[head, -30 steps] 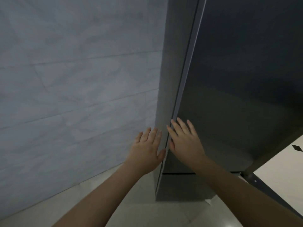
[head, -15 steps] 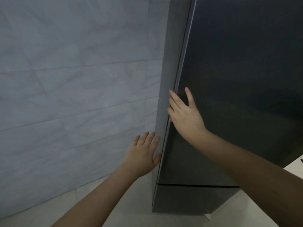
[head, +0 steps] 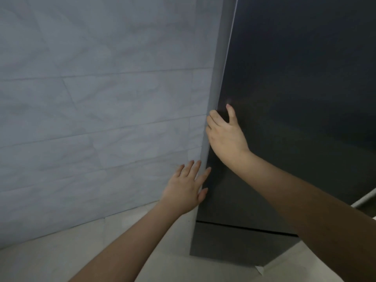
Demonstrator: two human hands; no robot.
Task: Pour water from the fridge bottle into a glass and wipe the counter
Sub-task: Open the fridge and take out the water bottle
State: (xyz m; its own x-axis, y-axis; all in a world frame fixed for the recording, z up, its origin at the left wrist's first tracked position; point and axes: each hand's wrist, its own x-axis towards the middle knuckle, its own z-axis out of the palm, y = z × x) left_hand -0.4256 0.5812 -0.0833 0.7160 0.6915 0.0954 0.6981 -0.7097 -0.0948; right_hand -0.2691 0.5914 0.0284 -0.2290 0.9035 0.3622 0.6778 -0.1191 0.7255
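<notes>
Right hand (head: 225,137): fingers curled round left edge of fridge door (head: 295,119), thumb on front face.
Left hand (head: 186,190): fingers straight, holding nothing, at 7 o'clock of right hand, by fridge side (head: 215,98).
Bottle: not visible, door closed.
Wall (head: 91,98): grey tile, 9 o'clock.

Fridge (head: 295,119) stands to the right, its left side panel close beside the tiled wall (head: 91,98), which fills the left of the view. Floor (head: 61,261) runs below both. Upper door sits above a lower door (head: 234,243) — a seam divides them. Right hand (head: 225,133) is at the upper door's left edge, fingers wrapped over that edge. Left hand (head: 185,190) lies lower and further left, at the same edge — fingers extended along the side panel, thumb towards the door front.
</notes>
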